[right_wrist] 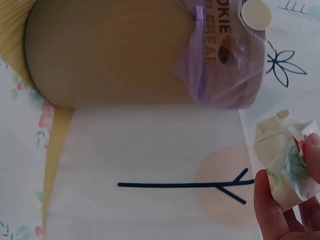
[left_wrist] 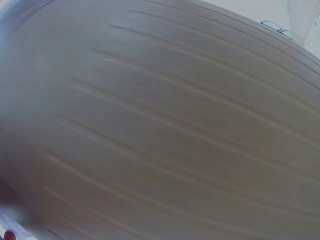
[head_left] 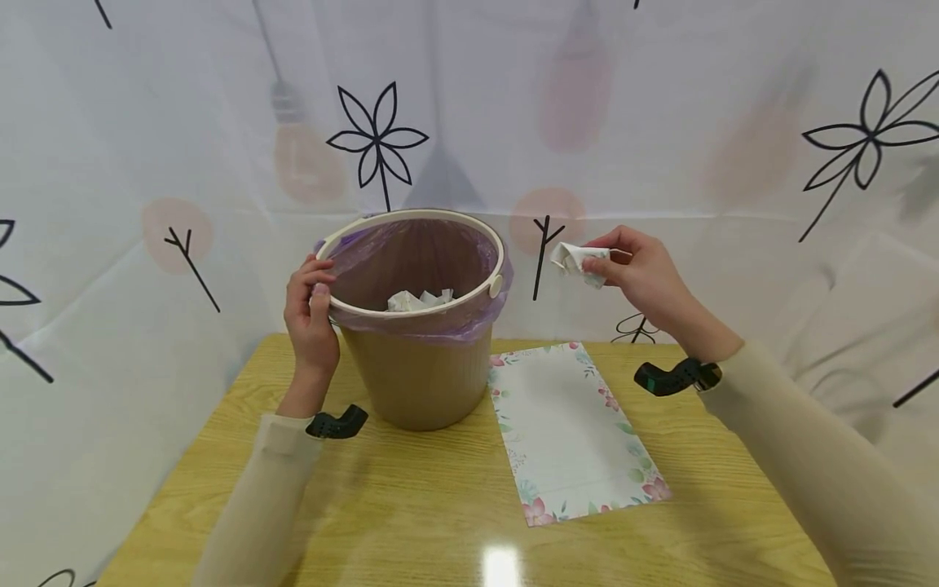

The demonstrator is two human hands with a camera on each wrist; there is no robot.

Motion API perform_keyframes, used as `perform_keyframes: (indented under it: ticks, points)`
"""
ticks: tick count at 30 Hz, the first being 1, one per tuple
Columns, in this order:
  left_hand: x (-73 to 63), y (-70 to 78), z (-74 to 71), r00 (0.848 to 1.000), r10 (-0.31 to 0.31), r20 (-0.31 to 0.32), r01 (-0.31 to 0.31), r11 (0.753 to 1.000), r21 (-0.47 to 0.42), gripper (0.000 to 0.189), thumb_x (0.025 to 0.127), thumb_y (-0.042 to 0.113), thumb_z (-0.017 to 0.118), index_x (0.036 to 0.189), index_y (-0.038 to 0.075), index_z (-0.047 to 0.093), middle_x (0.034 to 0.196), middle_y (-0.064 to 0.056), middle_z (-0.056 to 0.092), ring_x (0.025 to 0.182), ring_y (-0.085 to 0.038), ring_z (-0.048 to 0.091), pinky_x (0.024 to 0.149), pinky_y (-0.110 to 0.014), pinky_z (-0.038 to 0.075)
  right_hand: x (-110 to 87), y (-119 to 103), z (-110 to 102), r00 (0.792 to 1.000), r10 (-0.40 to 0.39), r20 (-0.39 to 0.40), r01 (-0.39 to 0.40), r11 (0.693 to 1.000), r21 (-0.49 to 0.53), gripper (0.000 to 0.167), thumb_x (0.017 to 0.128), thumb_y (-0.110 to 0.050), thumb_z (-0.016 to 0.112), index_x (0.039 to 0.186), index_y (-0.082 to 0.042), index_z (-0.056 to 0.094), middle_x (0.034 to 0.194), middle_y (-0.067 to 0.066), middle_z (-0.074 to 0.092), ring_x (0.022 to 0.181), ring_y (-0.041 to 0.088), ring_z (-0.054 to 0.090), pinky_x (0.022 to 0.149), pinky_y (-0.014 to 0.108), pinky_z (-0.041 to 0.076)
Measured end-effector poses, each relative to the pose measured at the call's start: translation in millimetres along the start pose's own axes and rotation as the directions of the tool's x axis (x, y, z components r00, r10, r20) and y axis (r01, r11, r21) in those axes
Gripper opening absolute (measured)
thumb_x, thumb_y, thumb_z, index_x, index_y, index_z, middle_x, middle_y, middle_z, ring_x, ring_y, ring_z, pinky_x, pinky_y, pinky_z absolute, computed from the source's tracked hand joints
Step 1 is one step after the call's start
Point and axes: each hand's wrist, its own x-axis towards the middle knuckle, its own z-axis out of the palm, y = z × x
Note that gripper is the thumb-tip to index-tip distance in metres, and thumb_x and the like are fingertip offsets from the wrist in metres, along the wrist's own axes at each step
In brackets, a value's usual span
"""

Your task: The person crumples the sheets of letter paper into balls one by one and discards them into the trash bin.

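Observation:
A brown trash can stands on the table, its cream rim lined with a thin purple bag. Crumpled white paper lies inside. My left hand grips the rim at the left side, fingers over its edge. The can's ribbed wall fills the left wrist view, hiding most of that hand. To the right of the can, in the air at about rim height, my right hand pinches a crumpled piece of floral paper between thumb and fingers.
A flat sheet of white paper with a floral border lies on the wooden table, just right of the can. Behind the table hangs a white cloth printed with flowers and twigs. A dark band is on each wrist.

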Motion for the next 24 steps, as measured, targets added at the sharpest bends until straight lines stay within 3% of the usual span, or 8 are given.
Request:
perform_keyframes:
  ticks: [18, 24]
  points:
    - [0.0, -1.0, 3.2, 0.999, 0.048, -0.020, -0.048, 0.999, -0.007, 0.028, 0.090, 0.004, 0.041, 0.092, -0.023, 0.050, 0.109, -0.045, 0.049, 0.128, -0.058, 0.035, 0.116, -0.047, 0.023, 21.2, -23.0, 18.2, 0.997, -0.083, -0.006, 0.083, 0.993, 0.087, 0.029, 0.095, -0.015, 0.069, 0.122, -0.003, 0.067, 0.122, 0.009, 0.063, 0.099, 0.024, 0.060, 0.081, 0.023, 0.053]
    - [-0.5, -3.0, 3.8, 0.997, 0.069, -0.021, -0.069, 0.998, 0.005, 0.028, 0.090, 0.004, 0.039, 0.092, -0.022, 0.050, 0.109, -0.045, 0.049, 0.128, -0.058, 0.035, 0.116, -0.047, 0.024, 29.9, -34.9, 24.1, 0.994, -0.110, 0.004, 0.108, 0.983, 0.146, 0.027, 0.094, -0.015, 0.070, 0.119, -0.004, 0.071, 0.112, 0.007, 0.067, 0.093, 0.022, 0.062, 0.081, 0.023, 0.054]
